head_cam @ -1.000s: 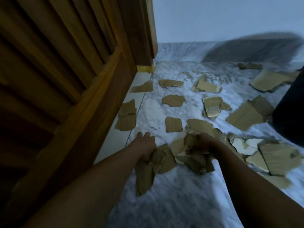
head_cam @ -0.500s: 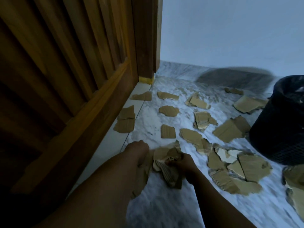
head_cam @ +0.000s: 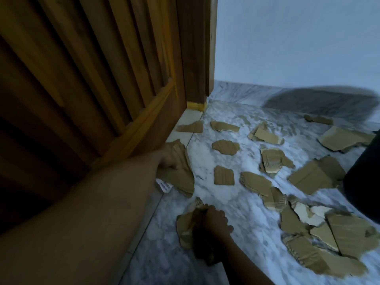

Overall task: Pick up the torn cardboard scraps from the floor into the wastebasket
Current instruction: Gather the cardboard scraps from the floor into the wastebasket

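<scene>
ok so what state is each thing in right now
left hand, grip curled round tan torn cardboard pieces beside the wooden slatted door
right hand, grip clutching a crumpled tan cardboard bundle low by the white marble floor
loose tan cardboard scraps, lying scattered on the floor, not yet gathered
black wastebasket, mostly cut off at right edge, contents unseen
</scene>
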Tool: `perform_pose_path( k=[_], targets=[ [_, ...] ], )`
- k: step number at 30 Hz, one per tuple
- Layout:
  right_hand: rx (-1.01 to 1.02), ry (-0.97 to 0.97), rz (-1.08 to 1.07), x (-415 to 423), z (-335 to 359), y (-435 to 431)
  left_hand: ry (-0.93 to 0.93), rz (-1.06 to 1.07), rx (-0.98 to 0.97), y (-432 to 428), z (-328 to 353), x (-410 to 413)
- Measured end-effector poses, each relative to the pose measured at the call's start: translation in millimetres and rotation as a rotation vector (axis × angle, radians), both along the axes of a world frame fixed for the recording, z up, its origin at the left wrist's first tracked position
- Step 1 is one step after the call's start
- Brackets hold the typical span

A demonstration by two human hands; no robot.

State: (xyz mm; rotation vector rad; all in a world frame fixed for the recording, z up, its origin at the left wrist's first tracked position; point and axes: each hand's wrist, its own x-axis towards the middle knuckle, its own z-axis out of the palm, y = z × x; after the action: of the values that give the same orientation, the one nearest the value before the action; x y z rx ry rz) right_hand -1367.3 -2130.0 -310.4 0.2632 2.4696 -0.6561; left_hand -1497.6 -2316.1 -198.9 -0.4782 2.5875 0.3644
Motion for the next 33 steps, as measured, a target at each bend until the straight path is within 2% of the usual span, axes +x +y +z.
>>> perform_pose_path(
  k=[3, 5, 6, 7, 9, 10, 11, 13, 16, 18, 21, 26, 30, 33],
  targets=[
    [-0.174, -0.085, -0.079, -5, -9, 3, -0.006, -0.012, 0.041, 1, -35, -1],
    [-0.002, 0.138, -0.251, -18, -18, 8, -0.069, -0.031, 0.062, 2, -53, 5],
    [0.042, 0.169, -0.223, -21, -17, 19, -0.092, -0.021, 0.073, 4, -60, 8],
    [-0.058, 0.080, -0.107, -22, -8, 30, -0.092, -0.020, 0.071, 5, -64, 13],
    [-0.284, -0.051, 0.268, -38, 5, 47, -0.075, -0.044, 0.036, 6, -70, 21],
    [-0.347, -0.092, 0.341, -47, 19, 60, -0.070, -0.072, 0.024, 7, -72, 23],
    [-0.332, -0.086, 0.365, -58, 27, 76, -0.072, -0.108, 0.010, 8, -72, 26],
    [-0.170, 0.000, 0.345, -90, 30, 83, -0.058, -0.187, -0.003, 12, -73, 30],
    [0.102, 0.116, 0.357, -122, 31, 68, -0.042, -0.245, -0.015, 18, -78, 33],
    [0.187, 0.187, 0.434, -132, 31, 58, -0.062, -0.259, -0.010, 21, -83, 32],
    [0.210, 0.182, 0.485, -133, 23, 39, -0.110, -0.276, -0.036, 27, -84, 26],
    [0.268, 0.030, 0.507, -150, 23, 20, -0.211, -0.264, -0.139, 26, -83, 15],
    [0.264, 0.027, 0.519, -158, 22, 16, -0.254, -0.304, -0.109, 8, -77, -2],
    [0.231, 0.032, 0.527, -158, 21, 16, -0.174, -0.280, -0.011, -5, -58, -33]
  ],
)
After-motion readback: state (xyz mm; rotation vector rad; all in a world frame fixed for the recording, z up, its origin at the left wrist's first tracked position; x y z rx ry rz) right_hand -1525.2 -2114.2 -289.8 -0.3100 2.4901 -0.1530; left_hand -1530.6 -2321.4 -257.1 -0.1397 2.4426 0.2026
